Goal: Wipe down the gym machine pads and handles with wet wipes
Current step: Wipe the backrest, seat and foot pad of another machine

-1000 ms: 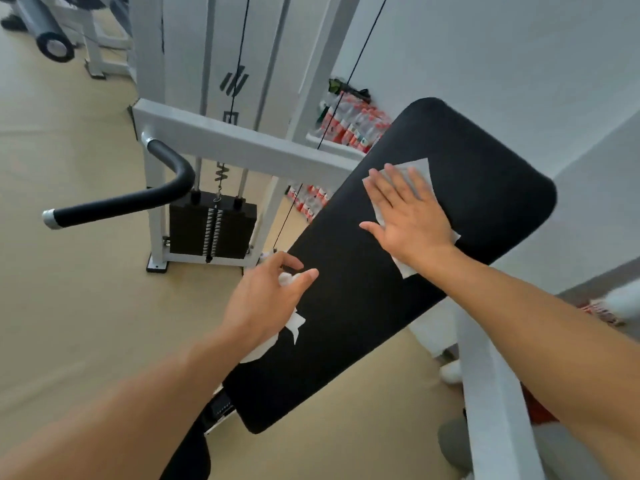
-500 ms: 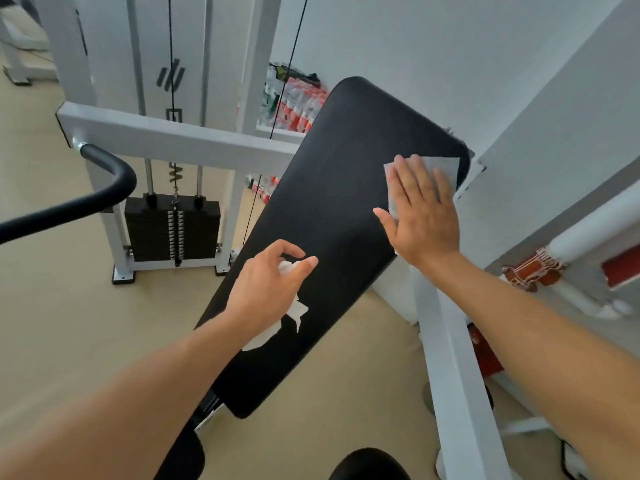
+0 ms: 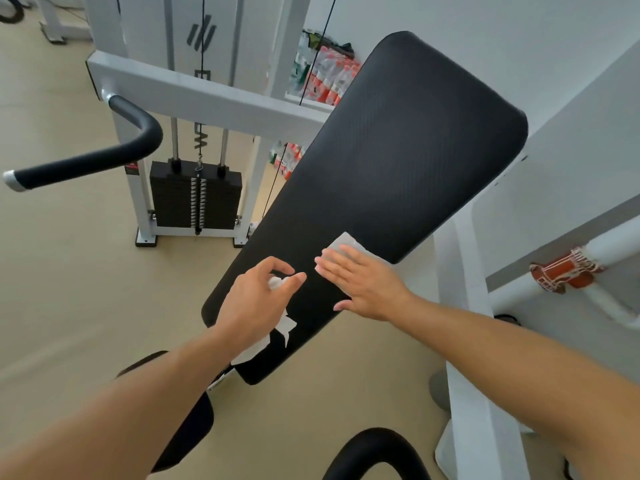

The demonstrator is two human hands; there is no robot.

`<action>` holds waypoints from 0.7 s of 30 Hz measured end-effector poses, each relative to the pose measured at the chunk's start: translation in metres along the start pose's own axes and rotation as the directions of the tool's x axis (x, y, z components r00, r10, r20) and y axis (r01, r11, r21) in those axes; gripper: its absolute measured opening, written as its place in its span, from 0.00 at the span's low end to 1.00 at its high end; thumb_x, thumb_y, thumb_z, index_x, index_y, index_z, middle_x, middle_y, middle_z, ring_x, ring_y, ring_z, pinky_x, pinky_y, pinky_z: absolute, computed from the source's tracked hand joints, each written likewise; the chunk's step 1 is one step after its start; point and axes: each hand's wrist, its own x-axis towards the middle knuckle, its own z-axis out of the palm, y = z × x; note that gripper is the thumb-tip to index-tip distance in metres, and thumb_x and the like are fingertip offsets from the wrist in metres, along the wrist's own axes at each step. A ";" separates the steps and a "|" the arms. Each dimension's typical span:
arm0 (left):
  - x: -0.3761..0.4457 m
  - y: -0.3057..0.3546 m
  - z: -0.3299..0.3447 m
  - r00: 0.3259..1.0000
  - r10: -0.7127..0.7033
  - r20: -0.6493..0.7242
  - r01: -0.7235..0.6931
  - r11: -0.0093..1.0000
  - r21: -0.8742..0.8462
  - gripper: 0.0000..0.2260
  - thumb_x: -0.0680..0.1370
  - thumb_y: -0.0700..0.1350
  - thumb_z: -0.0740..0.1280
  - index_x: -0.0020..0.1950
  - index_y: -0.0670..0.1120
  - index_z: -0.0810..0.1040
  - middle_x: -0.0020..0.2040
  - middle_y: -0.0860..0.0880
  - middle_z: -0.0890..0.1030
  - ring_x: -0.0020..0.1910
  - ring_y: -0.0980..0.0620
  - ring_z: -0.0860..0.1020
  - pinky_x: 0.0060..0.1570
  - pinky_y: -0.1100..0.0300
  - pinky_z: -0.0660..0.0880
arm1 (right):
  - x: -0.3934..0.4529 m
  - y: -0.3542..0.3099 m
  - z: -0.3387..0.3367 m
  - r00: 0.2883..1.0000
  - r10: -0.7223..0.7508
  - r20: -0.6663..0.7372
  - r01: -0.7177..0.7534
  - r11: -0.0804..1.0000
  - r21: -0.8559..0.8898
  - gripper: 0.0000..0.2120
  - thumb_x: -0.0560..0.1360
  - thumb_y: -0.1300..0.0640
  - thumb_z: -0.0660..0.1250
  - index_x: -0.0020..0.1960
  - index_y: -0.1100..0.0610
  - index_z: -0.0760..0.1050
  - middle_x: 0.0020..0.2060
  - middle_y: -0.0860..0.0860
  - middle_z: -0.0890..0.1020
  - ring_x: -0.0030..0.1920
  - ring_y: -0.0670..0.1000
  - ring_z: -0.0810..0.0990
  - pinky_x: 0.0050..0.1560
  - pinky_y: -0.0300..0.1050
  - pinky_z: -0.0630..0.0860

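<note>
A long black back pad [image 3: 398, 161] slants from upper right to lower left on a white gym machine. My right hand [image 3: 363, 282] lies flat with straight fingers on a white wet wipe [image 3: 343, 242], pressing it onto the pad's lower middle. Just to its left, my left hand [image 3: 256, 303] pinches a crumpled white wipe [image 3: 284, 327] between thumb and fingers over the pad's lower end; a loose tail of it hangs below the palm. A black curved handle [image 3: 90, 161] with a silver end cap sticks out at the left.
The white frame bar [image 3: 207, 95] and black weight stack [image 3: 195, 199] stand behind the pad, with a cable [image 3: 311, 57] running up. Packs of water bottles [image 3: 325, 77] sit against the wall. A white upright [image 3: 478, 375] rises at right. Another black handle [image 3: 374, 452] curves at the bottom.
My right hand has slid the flat wipe down the pad from its upper right edge to the lower middle, close to my left hand. The left hand has kept its pinch.
</note>
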 end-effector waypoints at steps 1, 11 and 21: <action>0.001 0.000 -0.002 1.000 0.003 -0.006 -0.003 1.000 0.005 0.13 0.78 0.61 0.66 0.56 0.55 0.77 0.47 0.59 0.78 0.43 0.60 0.77 0.41 0.64 0.71 | -0.003 0.006 -0.001 0.999 -0.043 0.015 0.043 0.999 -0.009 0.39 0.83 0.33 0.43 0.83 0.57 0.40 0.83 0.55 0.45 0.82 0.56 0.40 0.81 0.58 0.40; 0.005 0.023 0.005 0.999 0.029 -0.026 -0.031 0.996 -0.086 0.12 0.79 0.58 0.67 0.57 0.53 0.78 0.54 0.55 0.80 0.44 0.62 0.77 0.39 0.70 0.68 | -0.074 0.180 -0.074 0.639 0.748 -0.178 -0.725 0.663 0.187 0.38 0.82 0.33 0.41 0.84 0.55 0.46 0.83 0.52 0.48 0.83 0.56 0.44 0.81 0.61 0.43; 0.005 -0.070 0.001 0.973 -0.215 -0.087 0.207 0.974 -0.091 0.11 0.80 0.60 0.65 0.56 0.54 0.77 0.55 0.54 0.79 0.43 0.61 0.76 0.37 0.67 0.67 | 0.020 0.015 -0.011 0.967 0.241 -0.081 -0.240 0.970 0.024 0.41 0.82 0.32 0.35 0.82 0.61 0.36 0.83 0.58 0.41 0.82 0.59 0.39 0.81 0.59 0.43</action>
